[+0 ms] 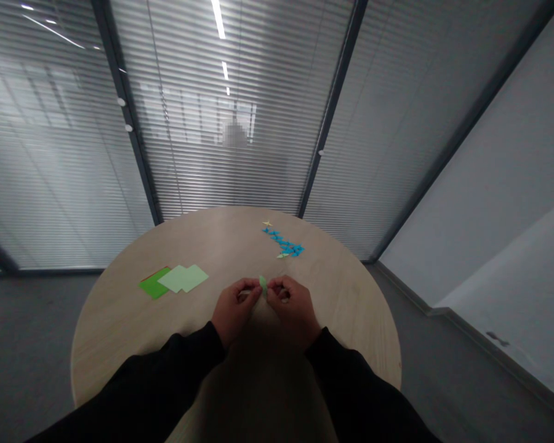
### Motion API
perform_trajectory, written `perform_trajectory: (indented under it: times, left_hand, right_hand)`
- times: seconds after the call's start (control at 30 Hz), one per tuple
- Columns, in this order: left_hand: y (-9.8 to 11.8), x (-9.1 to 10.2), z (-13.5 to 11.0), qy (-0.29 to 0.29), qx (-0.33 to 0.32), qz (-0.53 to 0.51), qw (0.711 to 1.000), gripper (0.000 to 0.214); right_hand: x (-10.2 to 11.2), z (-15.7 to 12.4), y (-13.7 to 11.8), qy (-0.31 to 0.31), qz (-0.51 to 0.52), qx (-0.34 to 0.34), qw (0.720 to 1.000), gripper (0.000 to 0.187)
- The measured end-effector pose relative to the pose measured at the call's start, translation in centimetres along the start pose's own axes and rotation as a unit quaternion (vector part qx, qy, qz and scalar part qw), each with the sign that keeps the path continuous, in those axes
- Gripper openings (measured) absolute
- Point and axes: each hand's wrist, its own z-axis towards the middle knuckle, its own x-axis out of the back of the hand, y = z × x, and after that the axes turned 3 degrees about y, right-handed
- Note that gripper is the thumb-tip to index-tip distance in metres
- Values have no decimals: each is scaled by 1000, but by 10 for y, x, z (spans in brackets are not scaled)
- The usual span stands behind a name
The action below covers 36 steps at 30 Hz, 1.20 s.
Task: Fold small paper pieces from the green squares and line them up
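Between my two hands, near the middle of the round table, is a small light green piece of folded paper (263, 283). My left hand (236, 307) pinches it from the left with closed fingers. From the right, the fingertips of my right hand (293, 307) are closed on the same piece. Its lower part is partly hidden by the fingers, so its exact shape is hard to make out. Left of my hands lie pale green square sheets (191, 278), overlapping a brighter green sheet (155, 285).
Several small blue folded paper pieces (286, 245) form a trail beyond my hands on the wooden table (351, 314). A yellowish piece (267, 223) lies at its far end, a pale green one (282, 255) at its near end. Glass panels with blinds (231, 178) stand behind.
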Motion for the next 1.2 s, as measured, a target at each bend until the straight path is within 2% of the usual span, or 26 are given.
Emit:
perform_trajectory:
  times: [0.1, 0.4, 0.57, 0.8, 0.93, 1.07, 1.2]
  left_hand:
    - [1, -1, 0, -1, -5, -2, 1000, 27]
    - [3, 1, -1, 15, 3, 47, 999, 29]
    - [2, 2, 1, 21, -16, 38, 999, 25]
    - [1, 3, 2, 32, -27, 54, 998, 24]
    - [0, 1, 1, 16, -16, 46, 999, 26]
    - [0, -1, 0, 20, -42, 94, 995, 24]
    - [3, -2, -1, 21, -48, 110, 992, 24]
  right_hand:
    - [-1, -1, -1, -7, 13, -23, 1000, 10]
    - [1, 0, 4, -11, -2, 38, 999, 9]
    - [1, 1, 5, -34, 43, 19, 998, 13]
    - [5, 3, 5, -45, 23, 28, 998, 13]
    - [2, 1, 2, -17, -4, 23, 1000, 11]
    - [-4, -2, -1, 27, -42, 3, 999, 7]
    - [-5, -3, -3, 41, -80, 13, 996, 7]
